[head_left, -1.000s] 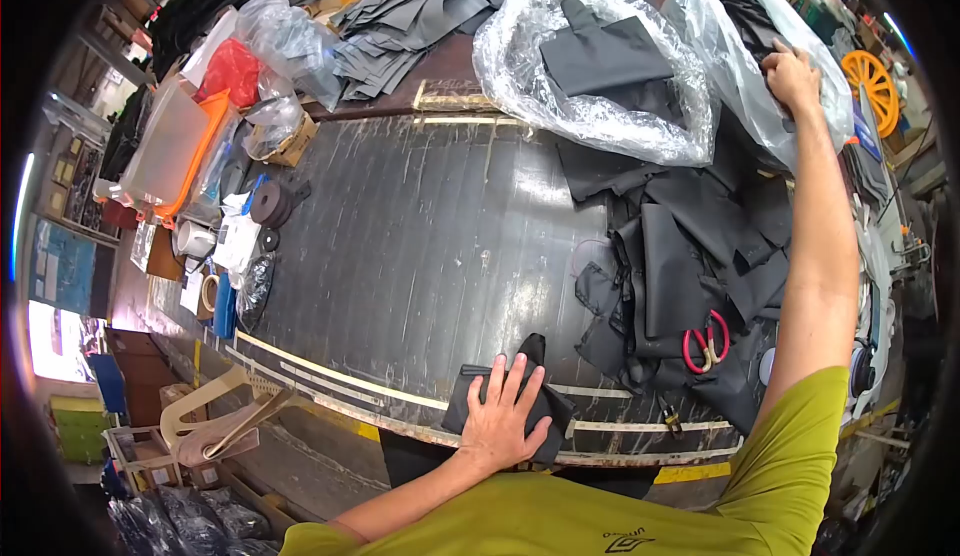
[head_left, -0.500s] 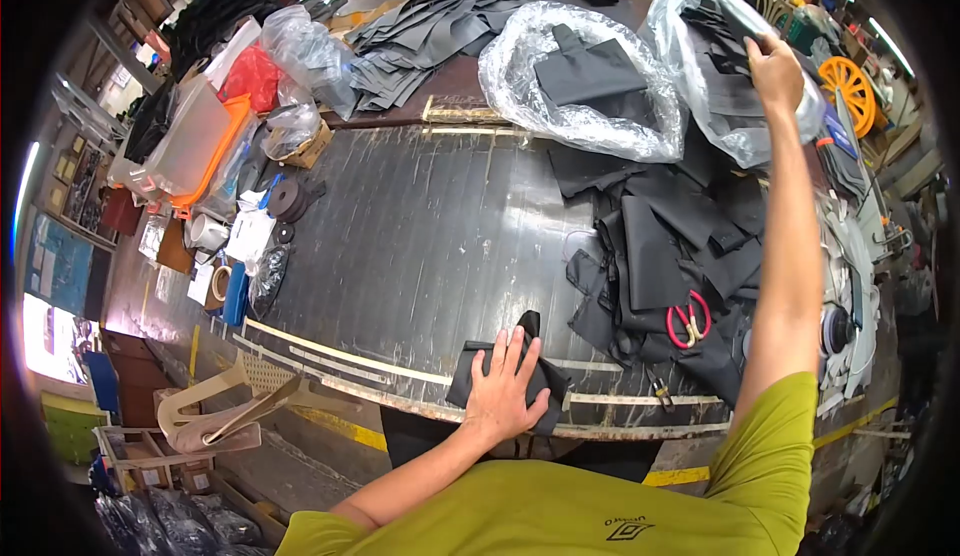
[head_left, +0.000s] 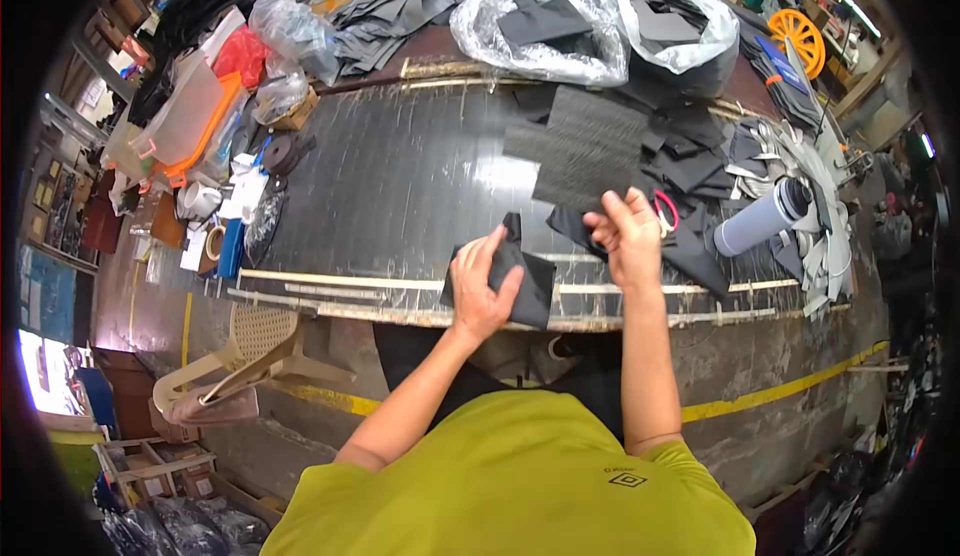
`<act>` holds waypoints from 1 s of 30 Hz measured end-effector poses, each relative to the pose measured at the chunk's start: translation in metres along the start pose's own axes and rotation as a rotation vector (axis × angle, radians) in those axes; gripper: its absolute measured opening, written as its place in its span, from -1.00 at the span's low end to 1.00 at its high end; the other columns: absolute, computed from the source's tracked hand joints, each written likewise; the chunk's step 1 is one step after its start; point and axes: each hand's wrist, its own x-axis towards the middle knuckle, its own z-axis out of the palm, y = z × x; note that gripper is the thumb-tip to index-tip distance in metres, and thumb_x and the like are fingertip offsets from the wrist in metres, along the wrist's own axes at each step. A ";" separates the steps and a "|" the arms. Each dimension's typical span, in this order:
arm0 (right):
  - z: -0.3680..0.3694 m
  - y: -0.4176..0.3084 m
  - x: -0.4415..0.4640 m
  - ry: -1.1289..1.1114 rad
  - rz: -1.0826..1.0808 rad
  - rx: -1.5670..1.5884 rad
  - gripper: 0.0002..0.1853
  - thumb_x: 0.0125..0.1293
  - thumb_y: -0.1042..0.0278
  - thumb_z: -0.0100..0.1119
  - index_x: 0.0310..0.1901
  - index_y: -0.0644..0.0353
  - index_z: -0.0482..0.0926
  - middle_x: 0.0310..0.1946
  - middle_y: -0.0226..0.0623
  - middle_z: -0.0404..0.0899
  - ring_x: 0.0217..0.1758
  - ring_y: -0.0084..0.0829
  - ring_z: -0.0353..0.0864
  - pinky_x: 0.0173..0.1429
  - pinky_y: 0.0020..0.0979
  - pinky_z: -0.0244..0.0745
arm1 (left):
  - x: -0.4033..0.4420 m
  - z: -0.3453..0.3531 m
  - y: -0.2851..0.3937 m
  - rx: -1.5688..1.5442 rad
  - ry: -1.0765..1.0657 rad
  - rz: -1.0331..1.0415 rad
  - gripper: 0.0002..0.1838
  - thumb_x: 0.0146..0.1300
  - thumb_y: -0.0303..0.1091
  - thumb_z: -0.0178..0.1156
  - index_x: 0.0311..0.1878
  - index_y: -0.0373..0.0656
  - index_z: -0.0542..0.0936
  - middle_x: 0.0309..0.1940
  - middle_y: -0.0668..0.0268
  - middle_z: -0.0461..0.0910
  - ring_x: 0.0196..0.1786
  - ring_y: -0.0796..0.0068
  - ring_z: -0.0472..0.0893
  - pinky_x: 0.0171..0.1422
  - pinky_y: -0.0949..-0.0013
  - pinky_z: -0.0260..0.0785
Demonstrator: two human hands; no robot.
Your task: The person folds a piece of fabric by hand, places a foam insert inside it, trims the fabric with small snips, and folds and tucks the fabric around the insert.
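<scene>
My left hand [head_left: 482,286] lies with its fingers spread on a folded black fabric piece [head_left: 536,288] at the table's near edge. To its right, my right hand [head_left: 630,238] pinches the lower edge of a dark grey fabric panel [head_left: 590,146], raised above the table and slightly blurred. Behind the panel, black fabric pieces [head_left: 695,171] lie heaped, partly hidden by it. Red-handled scissors [head_left: 668,214] rest on this heap just beyond my right hand.
A grey bottle [head_left: 752,224] stands at the right beside pale scraps [head_left: 825,251]. Two clear plastic bags [head_left: 470,46] [head_left: 722,41] hold dark pieces at the back. Orange-rimmed bins [head_left: 200,136] and tape rolls line the left. A beige chair [head_left: 262,341] stands below the table edge.
My right hand has come back from the right-hand plastic bag toward me, now with a fabric panel in it. My left hand stays on the black piece. The view has shifted.
</scene>
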 end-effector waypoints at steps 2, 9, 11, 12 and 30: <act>0.002 0.022 -0.032 0.005 0.115 -0.035 -0.81 0.54 0.41 0.38 0.06 0.18 0.59 -0.21 -0.36 0.76 -0.27 -0.44 0.86 -0.35 -0.55 0.70 | 0.005 0.012 0.003 -0.622 0.060 -0.227 -0.36 0.58 -0.18 0.28 0.58 -0.30 0.42 0.26 0.10 0.68 0.22 0.33 0.64 0.38 0.33 0.42; -0.026 0.034 -0.085 -0.080 0.101 -0.430 -0.37 0.44 0.39 0.50 0.43 0.34 0.42 0.11 -0.17 0.73 0.11 -0.48 0.75 0.09 -0.47 0.69 | 0.024 -0.004 -0.003 -0.756 -0.167 -0.524 -0.69 0.62 -0.39 0.20 0.26 -0.39 0.62 0.02 0.28 0.78 0.04 0.61 0.67 0.22 0.41 0.52; -0.035 0.016 -0.082 -0.140 0.102 -0.449 -0.25 0.39 0.42 0.53 0.52 0.35 0.38 0.17 -0.20 0.71 0.08 -0.54 0.68 0.19 -0.41 0.63 | 0.016 0.004 -0.024 -0.790 -0.343 -0.454 -0.69 0.60 -0.40 0.22 0.27 -0.37 0.64 0.02 0.30 0.78 0.04 0.63 0.67 0.19 0.43 0.54; -0.038 0.011 -0.079 -0.245 0.169 -0.422 -0.35 0.40 0.42 0.50 0.45 0.35 0.45 0.14 -0.25 0.73 0.08 -0.58 0.69 0.15 -0.44 0.62 | 0.016 0.002 -0.018 -0.737 -0.424 -0.445 -0.68 0.60 -0.39 0.24 0.28 -0.36 0.65 0.01 0.32 0.78 0.03 0.65 0.67 0.18 0.45 0.54; -0.118 0.007 -0.116 0.082 0.274 -0.595 -0.31 0.37 0.58 0.30 0.53 0.18 0.38 0.04 -0.26 0.70 -0.20 -0.57 0.71 -0.45 -0.53 0.62 | -0.016 0.035 0.022 0.371 -0.438 -0.045 -0.54 0.22 0.02 0.53 -0.15 -0.15 0.60 -0.24 0.13 0.68 -0.19 -0.01 0.76 -0.15 -0.04 0.58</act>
